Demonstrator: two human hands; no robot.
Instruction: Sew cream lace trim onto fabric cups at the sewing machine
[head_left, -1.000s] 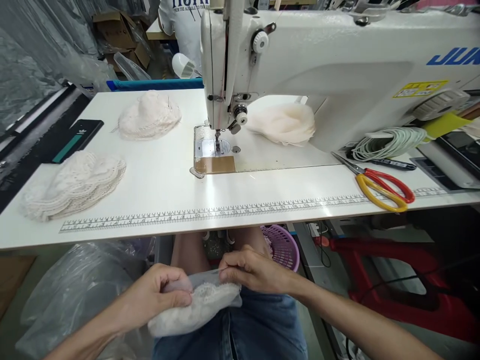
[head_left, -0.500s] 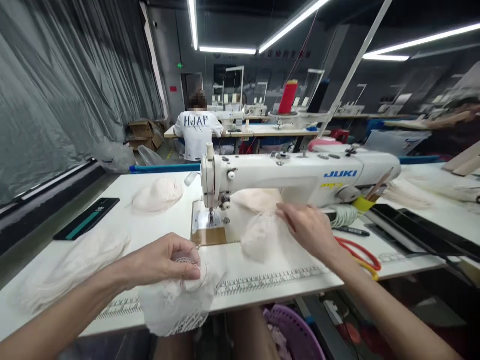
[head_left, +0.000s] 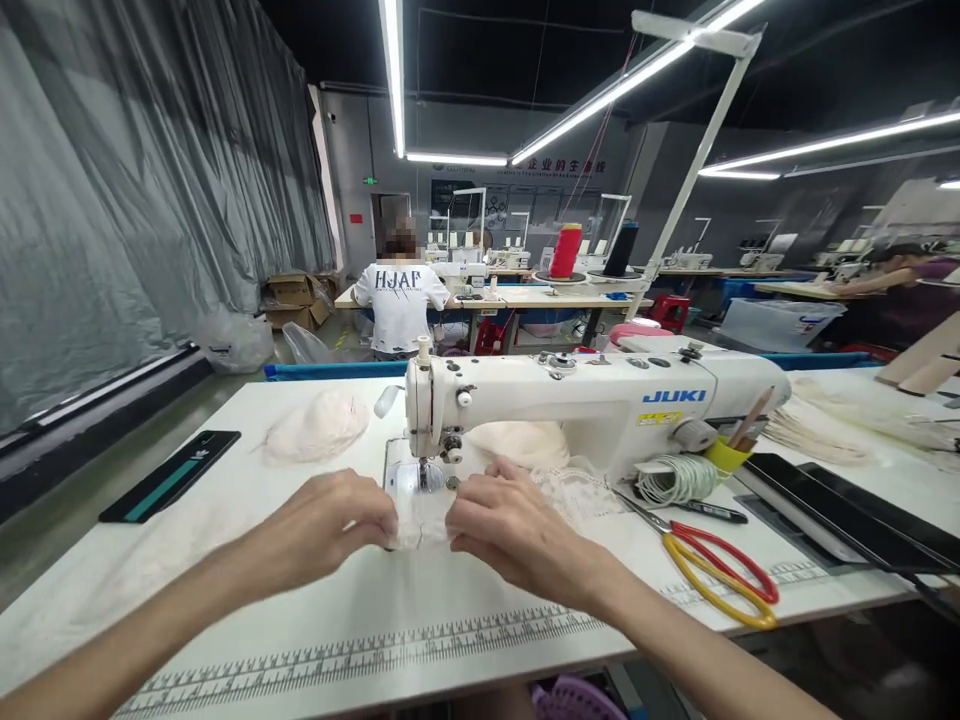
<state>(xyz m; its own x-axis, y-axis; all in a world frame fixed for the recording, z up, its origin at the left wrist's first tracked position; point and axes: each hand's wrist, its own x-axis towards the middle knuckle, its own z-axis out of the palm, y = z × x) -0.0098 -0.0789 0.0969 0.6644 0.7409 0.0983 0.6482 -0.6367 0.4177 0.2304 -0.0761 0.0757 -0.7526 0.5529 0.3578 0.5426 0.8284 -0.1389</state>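
Note:
A piece of sheer white lace fabric [head_left: 421, 530] is stretched between my hands, just in front of the needle of a white sewing machine [head_left: 525, 400]. My left hand [head_left: 334, 520] pinches its left edge, and my right hand [head_left: 510, 520] grips the right side with curled fingers. More lace [head_left: 581, 490] spreads out to the right of my right hand, under the machine arm. Behind it sits a cream fabric cup [head_left: 521, 442]. The presser foot [head_left: 424, 475] stands over the needle plate, partly covered by the fabric.
Scissors [head_left: 720, 575] with red and yellow handles lie at the right, near a coil of pale cord [head_left: 679, 482]. White fabric pieces [head_left: 319, 425] and a black-and-green case [head_left: 171, 476] are at the left. A printed ruler [head_left: 375, 650] runs along the front edge. Another person [head_left: 401, 300] sits ahead.
My left hand has lifted the lace from the table's front edge up to the needle area. My right hand has come left from the pile and now grips the fabric too. The view has tilted up.

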